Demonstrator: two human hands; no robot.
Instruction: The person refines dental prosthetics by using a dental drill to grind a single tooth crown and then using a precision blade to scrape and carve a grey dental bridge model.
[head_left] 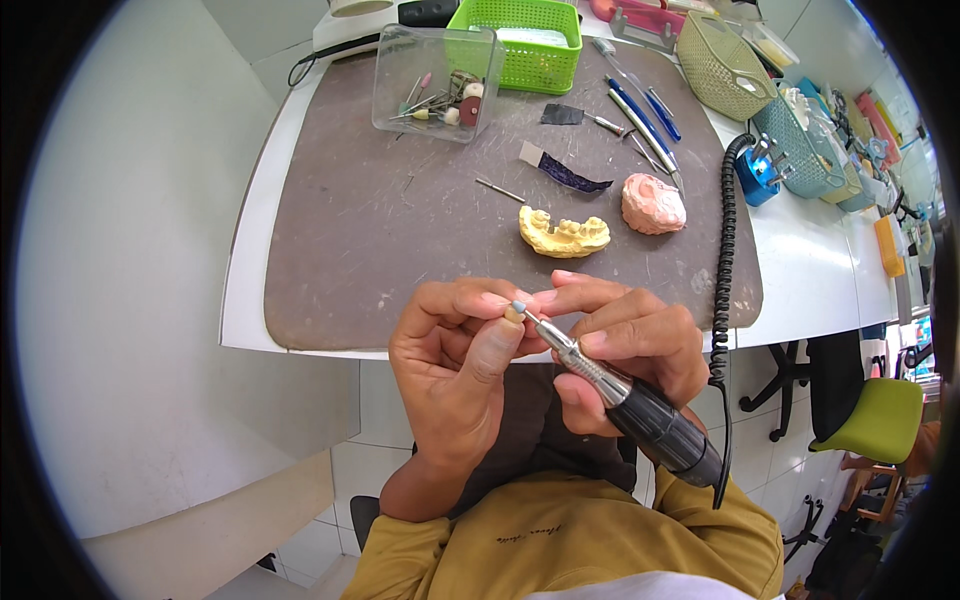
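My left hand (pixel 450 380) pinches a small tooth-coloured piece (pixel 514 314) between thumb and fingers. My right hand (pixel 640 355) is closed around a black and silver rotary handpiece (pixel 660 435), whose pale blue bur tip (pixel 519 306) is at the small piece. Both hands meet over the near edge of the brown mat (pixel 350 220). Beyond them lie a yellow dental cast (pixel 563 240) and a pink moulded lump (pixel 653 204). A coiled cord (pixel 724 250) runs down at the right to the handpiece.
Behind are a clear box of burs (pixel 437 85), a green basket (pixel 513 70), pens (pixel 643 120), abrasive strips (pixel 565 175) and a blue bur stand (pixel 759 175). More baskets (pixel 720 70) line the right. A green chair (pixel 868 420) and part of another person (pixel 920 450) are at right.
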